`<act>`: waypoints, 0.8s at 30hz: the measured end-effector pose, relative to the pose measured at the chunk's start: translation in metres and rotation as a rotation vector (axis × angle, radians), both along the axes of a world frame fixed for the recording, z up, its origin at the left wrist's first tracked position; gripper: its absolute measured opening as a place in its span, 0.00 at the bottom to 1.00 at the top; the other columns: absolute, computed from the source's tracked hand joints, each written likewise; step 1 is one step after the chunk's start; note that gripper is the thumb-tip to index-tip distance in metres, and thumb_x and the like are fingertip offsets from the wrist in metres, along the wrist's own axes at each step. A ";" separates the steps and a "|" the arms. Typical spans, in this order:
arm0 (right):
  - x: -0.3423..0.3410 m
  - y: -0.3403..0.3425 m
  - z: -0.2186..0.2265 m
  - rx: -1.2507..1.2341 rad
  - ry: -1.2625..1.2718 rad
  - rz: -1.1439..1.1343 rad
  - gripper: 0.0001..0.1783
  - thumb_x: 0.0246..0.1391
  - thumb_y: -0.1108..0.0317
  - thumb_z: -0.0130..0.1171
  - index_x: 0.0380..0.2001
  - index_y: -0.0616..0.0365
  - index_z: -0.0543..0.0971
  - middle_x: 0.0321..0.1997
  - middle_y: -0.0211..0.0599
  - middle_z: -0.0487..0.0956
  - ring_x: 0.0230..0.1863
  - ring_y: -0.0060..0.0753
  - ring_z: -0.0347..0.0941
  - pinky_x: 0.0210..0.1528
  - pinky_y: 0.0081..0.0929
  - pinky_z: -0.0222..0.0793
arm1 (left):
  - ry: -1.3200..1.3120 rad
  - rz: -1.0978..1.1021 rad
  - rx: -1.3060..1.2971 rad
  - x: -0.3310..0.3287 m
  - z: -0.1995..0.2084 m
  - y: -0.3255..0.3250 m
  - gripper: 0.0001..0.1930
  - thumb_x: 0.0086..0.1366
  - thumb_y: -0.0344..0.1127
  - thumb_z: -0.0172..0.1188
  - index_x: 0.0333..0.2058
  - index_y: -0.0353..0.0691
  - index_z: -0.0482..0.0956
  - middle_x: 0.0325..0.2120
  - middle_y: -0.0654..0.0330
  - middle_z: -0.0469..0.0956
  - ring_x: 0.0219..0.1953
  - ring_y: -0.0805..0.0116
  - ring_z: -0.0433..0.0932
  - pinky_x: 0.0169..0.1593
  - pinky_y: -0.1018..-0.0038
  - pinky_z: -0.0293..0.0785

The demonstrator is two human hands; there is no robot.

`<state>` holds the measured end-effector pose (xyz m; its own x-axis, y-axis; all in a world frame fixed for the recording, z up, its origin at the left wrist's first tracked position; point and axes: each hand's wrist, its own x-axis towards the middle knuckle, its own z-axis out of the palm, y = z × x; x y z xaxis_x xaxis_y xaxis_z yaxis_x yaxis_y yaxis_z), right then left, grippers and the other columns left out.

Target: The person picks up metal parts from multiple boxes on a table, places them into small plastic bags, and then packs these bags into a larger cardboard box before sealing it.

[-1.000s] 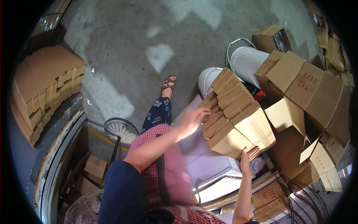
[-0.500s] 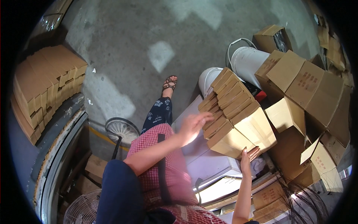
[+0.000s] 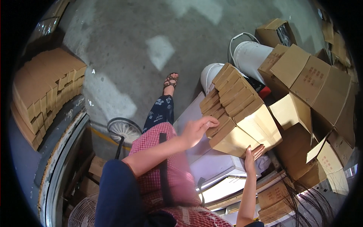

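A bundle of folded brown cardboard cartons (image 3: 244, 128) sits on a pale lilac surface (image 3: 206, 160), its pieces packed in staggered rows. My left hand (image 3: 197, 130) is at the left edge of the bundle. Its fingers are curled together, with the fingertips against the cardboard; whether they pinch an edge cannot be made out. At the near lower side, my right hand (image 3: 252, 157) has its fingers stretched out and lying against the end face of the bundle.
Open cartons (image 3: 308, 81) crowd the right side. White buckets (image 3: 251, 56) stand behind the bundle. Another stack of folded cartons (image 3: 49, 83) rests on a grey surface at the left. A round, dark-rimmed base (image 3: 124, 130) and a wire fan guard (image 3: 85, 212) are near my legs.
My left hand has shifted slightly right to the bundle's edge, and its fingers are now curled closer together. The right hand stays against the bundle. The view has tilted slightly.
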<state>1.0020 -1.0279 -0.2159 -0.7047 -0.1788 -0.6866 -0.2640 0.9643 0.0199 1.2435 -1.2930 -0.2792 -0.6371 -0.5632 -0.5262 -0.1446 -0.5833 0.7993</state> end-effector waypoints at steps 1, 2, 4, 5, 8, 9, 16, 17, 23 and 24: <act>0.000 -0.001 0.000 0.001 -0.003 -0.002 0.55 0.66 0.42 0.45 0.70 0.71 0.26 0.76 0.61 0.19 0.77 0.56 0.13 0.76 0.43 0.18 | -0.012 -0.077 0.006 0.002 -0.004 -0.007 0.15 0.73 0.34 0.47 0.46 0.33 0.80 0.45 0.53 0.83 0.46 0.62 0.83 0.51 0.74 0.75; 0.000 -0.001 0.000 0.003 -0.007 0.000 0.55 0.66 0.42 0.45 0.70 0.71 0.26 0.76 0.61 0.20 0.77 0.56 0.14 0.76 0.43 0.18 | -0.023 -0.153 0.011 0.003 -0.005 -0.012 0.14 0.73 0.33 0.47 0.46 0.33 0.80 0.46 0.53 0.82 0.48 0.61 0.82 0.52 0.74 0.75; -0.001 0.000 -0.002 0.000 -0.008 -0.001 0.55 0.66 0.42 0.45 0.70 0.71 0.26 0.76 0.61 0.20 0.77 0.56 0.14 0.76 0.43 0.18 | -0.036 -0.159 -0.077 0.002 0.002 -0.015 0.14 0.73 0.32 0.47 0.46 0.34 0.81 0.45 0.53 0.83 0.47 0.61 0.83 0.51 0.73 0.75; 0.000 0.001 -0.001 0.006 -0.010 -0.002 0.55 0.66 0.42 0.45 0.69 0.71 0.26 0.76 0.62 0.20 0.77 0.56 0.14 0.76 0.43 0.19 | -0.049 -0.165 -0.166 0.001 0.007 -0.017 0.14 0.72 0.31 0.47 0.46 0.34 0.81 0.45 0.53 0.83 0.47 0.60 0.83 0.51 0.73 0.76; 0.002 0.003 0.000 0.006 -0.013 -0.014 0.56 0.66 0.42 0.45 0.69 0.72 0.26 0.76 0.62 0.20 0.77 0.57 0.14 0.76 0.43 0.19 | 0.051 -0.126 -0.253 0.002 0.033 -0.020 0.13 0.69 0.27 0.49 0.47 0.35 0.81 0.44 0.52 0.83 0.44 0.57 0.84 0.49 0.70 0.77; 0.001 0.001 0.000 0.002 -0.014 -0.016 0.56 0.66 0.41 0.45 0.69 0.72 0.26 0.76 0.62 0.20 0.77 0.57 0.14 0.76 0.43 0.19 | 0.056 -0.131 -0.253 0.002 0.038 -0.013 0.13 0.69 0.27 0.49 0.47 0.35 0.81 0.44 0.52 0.83 0.44 0.57 0.84 0.49 0.70 0.77; 0.003 -0.014 0.002 -0.018 -0.004 -0.025 0.56 0.66 0.41 0.45 0.69 0.72 0.27 0.76 0.64 0.21 0.77 0.59 0.15 0.76 0.44 0.19 | 0.036 -0.252 -0.537 0.001 0.056 -0.009 0.14 0.64 0.27 0.55 0.49 0.36 0.78 0.37 0.50 0.83 0.34 0.53 0.83 0.39 0.65 0.79; 0.003 -0.017 0.003 -0.023 -0.004 -0.025 0.56 0.65 0.40 0.45 0.69 0.72 0.27 0.76 0.64 0.21 0.77 0.59 0.15 0.76 0.44 0.20 | 0.029 -0.277 -0.629 0.001 0.057 -0.009 0.15 0.64 0.28 0.55 0.49 0.36 0.78 0.35 0.50 0.83 0.30 0.53 0.83 0.36 0.64 0.79; 0.008 -0.041 0.014 0.000 -0.018 -0.029 0.61 0.61 0.32 0.45 0.71 0.69 0.29 0.76 0.65 0.21 0.77 0.63 0.14 0.75 0.55 0.22 | -0.134 -0.664 -0.826 -0.001 0.070 -0.011 0.19 0.68 0.36 0.53 0.55 0.37 0.72 0.21 0.50 0.79 0.19 0.51 0.79 0.24 0.60 0.74; 0.008 -0.037 0.013 -0.032 0.012 -0.063 0.61 0.61 0.32 0.45 0.71 0.69 0.29 0.76 0.65 0.21 0.77 0.63 0.14 0.75 0.55 0.22 | -0.103 -0.683 -0.870 -0.002 0.070 -0.013 0.19 0.68 0.36 0.53 0.55 0.37 0.72 0.21 0.50 0.79 0.19 0.51 0.79 0.24 0.60 0.74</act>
